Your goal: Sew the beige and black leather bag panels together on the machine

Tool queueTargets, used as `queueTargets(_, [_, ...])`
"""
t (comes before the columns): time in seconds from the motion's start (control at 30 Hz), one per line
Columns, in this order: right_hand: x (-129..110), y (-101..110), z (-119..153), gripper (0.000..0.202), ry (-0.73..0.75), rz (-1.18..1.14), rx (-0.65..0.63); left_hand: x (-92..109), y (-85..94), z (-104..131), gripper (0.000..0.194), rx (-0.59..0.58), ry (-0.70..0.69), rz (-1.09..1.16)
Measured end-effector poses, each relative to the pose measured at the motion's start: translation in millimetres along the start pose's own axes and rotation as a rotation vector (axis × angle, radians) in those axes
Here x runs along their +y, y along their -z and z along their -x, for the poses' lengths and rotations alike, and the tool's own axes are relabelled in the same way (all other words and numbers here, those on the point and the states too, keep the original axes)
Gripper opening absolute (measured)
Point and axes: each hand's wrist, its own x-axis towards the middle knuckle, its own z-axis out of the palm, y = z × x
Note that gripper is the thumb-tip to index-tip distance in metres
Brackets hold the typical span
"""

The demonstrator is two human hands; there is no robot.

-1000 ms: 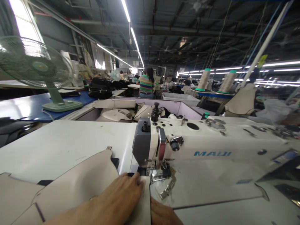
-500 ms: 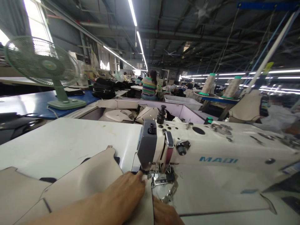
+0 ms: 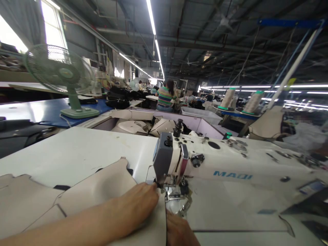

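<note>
Just before sewing machine (image 3: 220, 159), beige panel (image 3: 157, 225) on white tabletop (image 3: 84, 150); left hand (image 3: 139, 203) curled over it, right hand (image 3: 179, 230) at its edge, partly covered; cannot tell whether either grips.

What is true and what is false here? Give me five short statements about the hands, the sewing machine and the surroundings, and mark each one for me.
1. The left hand is at a beige piece, close to the needle end of the sewing machine. True.
2. The right hand rests on top of the sewing machine. False: it is low down, at the right edge of the beige piece.
3. A green fan stands on a blue table. True.
4. The two tall thread cones have red ends. False: their ends are green.
5. The lettering on the sewing machine is blue. True.
</note>
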Motion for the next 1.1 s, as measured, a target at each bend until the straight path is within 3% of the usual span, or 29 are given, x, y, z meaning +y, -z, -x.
queueTargets(0.1, [-31.3, 35.7, -13.1, 0.026, -0.039, -0.073, -0.126, 0.1, 13.1, -3.2, 0.023, -0.143, -0.071, -0.06])
queueTargets(0.23, [-66.0, 83.3, -26.5, 0.016, -0.126, -0.355, -0.246, 29.4, 51.8, 21.0, 0.028, -0.093, 0.066, -0.044])
queueTargets(0.33, [-76.1, 97.4, -27.7, 0.013, -0.129, -0.548, -0.213, 61.5, 48.8, 58.1, 0.031, 0.079, 0.117, -0.032])
queueTargets(0.4, [-76.1, 96.6, -26.6, 0.015, -0.142, -0.628, -0.187, 76.6, 30.6, 78.3, 0.056, 0.305, 0.102, -0.165])
queueTargets(0.47, [-72.4, 91.4, -25.9, 0.024, -0.191, -0.645, -0.173, 85.4, 12.4, 87.5, 0.058, 0.423, 0.149, -0.243])
queueTargets(0.57, [-65.9, 82.3, -26.8, 0.035, -0.265, -0.612, -0.129, 92.8, 1.3, 84.7, 0.039, 0.512, 0.235, -0.209])
queueTargets(0.73, [-68.3, 75.5, -31.7, 0.035, -0.285, -0.588, -0.013, 92.7, 8.7, 77.8, 0.019, 0.568, 0.155, -0.151])
queueTargets(0.83, [-78.8, 66.8, -21.5, 0.028, -0.379, -0.528, 0.195, 84.1, 13.0, 79.2, 0.012, 0.549, 0.125, -0.176])
queueTargets(0.9, [-88.1, 49.4, -4.8, 0.026, -0.471, -0.432, 0.387, 76.9, 16.7, 79.2, 0.012, 0.529, 0.11, -0.201])
queueTargets(0.97, [-98.3, 20.1, 13.1, 0.038, -0.538, -0.291, 0.51, 70.4, 22.1, 76.8, 0.014, 0.505, 0.078, -0.221])
queueTargets(1.1, [-118.3, -47.2, 15.6, 0.078, -0.536, -0.219, 0.404, 64.8, 38.4, 60.8, 0.026, 0.427, 0.025, -0.342])
